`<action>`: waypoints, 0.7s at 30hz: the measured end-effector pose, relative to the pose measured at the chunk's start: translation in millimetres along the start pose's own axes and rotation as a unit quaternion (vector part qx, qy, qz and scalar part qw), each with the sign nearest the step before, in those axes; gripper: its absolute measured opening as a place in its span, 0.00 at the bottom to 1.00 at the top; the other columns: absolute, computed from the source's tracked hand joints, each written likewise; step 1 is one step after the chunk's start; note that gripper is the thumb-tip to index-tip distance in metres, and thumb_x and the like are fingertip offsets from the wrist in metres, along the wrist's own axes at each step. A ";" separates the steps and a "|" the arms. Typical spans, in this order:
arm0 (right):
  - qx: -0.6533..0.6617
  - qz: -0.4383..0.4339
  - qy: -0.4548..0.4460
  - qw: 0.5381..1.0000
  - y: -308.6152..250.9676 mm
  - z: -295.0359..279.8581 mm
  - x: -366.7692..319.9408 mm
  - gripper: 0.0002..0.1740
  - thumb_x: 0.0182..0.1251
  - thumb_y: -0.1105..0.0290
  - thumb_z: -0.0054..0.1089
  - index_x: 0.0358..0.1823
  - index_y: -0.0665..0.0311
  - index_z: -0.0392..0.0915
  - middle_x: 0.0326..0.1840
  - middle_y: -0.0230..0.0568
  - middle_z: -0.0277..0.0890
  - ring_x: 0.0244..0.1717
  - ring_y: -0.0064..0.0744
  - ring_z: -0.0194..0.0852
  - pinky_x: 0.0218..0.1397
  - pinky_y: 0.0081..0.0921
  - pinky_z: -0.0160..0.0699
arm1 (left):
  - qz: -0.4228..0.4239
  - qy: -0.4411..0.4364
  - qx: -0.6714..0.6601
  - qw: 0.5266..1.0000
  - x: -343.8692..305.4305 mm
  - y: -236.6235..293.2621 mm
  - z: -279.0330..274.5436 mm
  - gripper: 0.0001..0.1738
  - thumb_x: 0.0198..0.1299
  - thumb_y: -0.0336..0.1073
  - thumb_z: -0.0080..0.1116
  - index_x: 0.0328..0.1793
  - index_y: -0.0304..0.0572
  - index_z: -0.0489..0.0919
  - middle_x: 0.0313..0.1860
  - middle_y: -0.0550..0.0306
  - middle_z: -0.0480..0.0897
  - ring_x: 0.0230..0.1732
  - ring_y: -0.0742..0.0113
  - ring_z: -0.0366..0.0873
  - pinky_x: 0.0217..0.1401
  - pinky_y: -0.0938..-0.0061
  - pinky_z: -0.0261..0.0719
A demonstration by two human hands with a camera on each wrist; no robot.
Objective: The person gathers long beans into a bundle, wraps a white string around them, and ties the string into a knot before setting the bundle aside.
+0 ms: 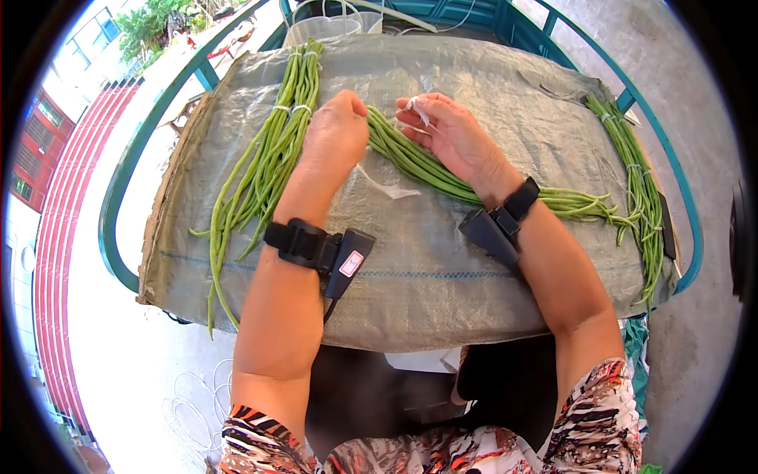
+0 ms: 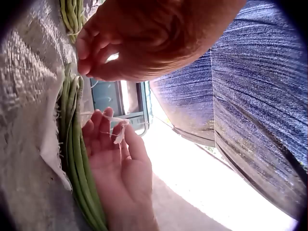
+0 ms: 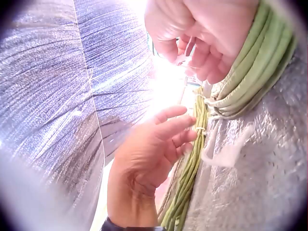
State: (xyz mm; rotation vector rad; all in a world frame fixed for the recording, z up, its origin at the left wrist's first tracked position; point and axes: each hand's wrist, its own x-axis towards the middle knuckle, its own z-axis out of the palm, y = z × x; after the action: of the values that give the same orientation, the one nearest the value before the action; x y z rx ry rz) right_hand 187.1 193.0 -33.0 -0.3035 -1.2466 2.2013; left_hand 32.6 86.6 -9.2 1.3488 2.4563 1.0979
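Observation:
A bundle of long green beans [image 1: 430, 170] lies slantwise on the woven sheet, its left end between the two hands. My right hand [image 1: 454, 134] pinches a crumpled white strip [image 1: 416, 109] between thumb and fingers, palm turned up, above the beans. My left hand [image 1: 339, 134] is beside the bundle's left end; in the left wrist view the thumb and fingertips of this left hand [image 2: 144, 38] meet at a thin white strand. White ties [image 3: 214, 107] circle the bundle's end in the right wrist view. Another white strip [image 1: 388, 186] lies loose on the sheet.
Tied beans [image 1: 272, 150] lie to the left, and another tied bundle [image 1: 632, 170] lies along the right edge. The grey woven sheet [image 1: 410, 308] covers a flat surface inside teal rails [image 1: 118, 182]. A clear bucket [image 1: 324, 30] stands at the back.

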 end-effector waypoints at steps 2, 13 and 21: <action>0.003 0.002 -0.003 1.000 0.1 -1.3 0.6 0.05 0.68 0.69 0.53 0.41 0.62 0.72 0.52 0.41 0.75 0.52 0.29 0.72 0.57 0.27 0.74 | 0.079 -0.083 0.074 0.991 -3.9 -8.6 -12.6 0.09 0.55 0.29 0.52 0.41 0.40 0.79 0.27 0.56 0.79 0.31 0.69 0.77 0.36 0.74 0.73; 0.009 0.002 0.002 1.000 0.4 -0.6 0.8 0.05 0.68 0.70 0.53 0.41 0.62 0.72 0.52 0.41 0.75 0.52 0.29 0.72 0.57 0.27 0.74 | 0.138 -0.223 0.073 0.962 -16.9 3.3 -29.7 0.06 0.52 0.30 0.59 0.36 0.36 0.77 0.27 0.55 0.79 0.31 0.65 0.77 0.37 0.71 0.75; 0.000 0.004 0.015 1.000 0.7 -1.0 1.3 0.05 0.68 0.68 0.54 0.42 0.60 0.74 0.48 0.36 0.76 0.52 0.27 0.72 0.54 0.25 0.74 | 0.010 -0.087 -0.191 0.978 -8.1 15.3 -17.5 0.06 0.61 0.31 0.53 0.41 0.40 0.70 0.30 0.59 0.81 0.26 0.74 0.77 0.29 0.78 0.71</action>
State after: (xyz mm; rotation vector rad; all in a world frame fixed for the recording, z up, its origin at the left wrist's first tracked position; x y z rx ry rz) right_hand 186.3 194.2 -34.1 -0.3423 -1.2318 2.1953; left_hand 40.2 76.0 11.7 1.2874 1.9852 1.3114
